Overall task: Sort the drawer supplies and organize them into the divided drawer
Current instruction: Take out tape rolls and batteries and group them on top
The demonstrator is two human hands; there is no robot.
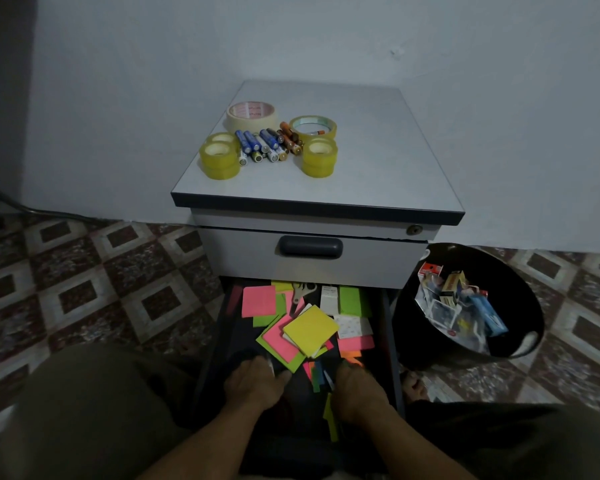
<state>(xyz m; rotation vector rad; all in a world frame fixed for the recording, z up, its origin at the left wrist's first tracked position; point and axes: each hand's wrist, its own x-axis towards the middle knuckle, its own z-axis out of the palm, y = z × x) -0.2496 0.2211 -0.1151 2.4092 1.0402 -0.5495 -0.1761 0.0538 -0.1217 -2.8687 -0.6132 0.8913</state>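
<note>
down in the open bottom drawer (pixel 238 344) lie loose sticky notes (pixel 310 330), pink, green and yellow squares heaped crookedly, with scissors (pixel 300 294) near the back. beside it a black bin (pixel 411 310) holds small boxes and packets. the left hand (pixel 253 382) and right hand (pixel 359 389) reach knuckles-up into the drawer's front, fingers bent among the notes; whether either grips anything i cannot tell.

Tape rolls (pixel 219 160) flanking batteries (pixel 265 144) on cabinet top (pixel 361 161); note pads (pixel 310 330) in drawer (pixel 388 327) below; bin (pixel 520 306) right.
</note>
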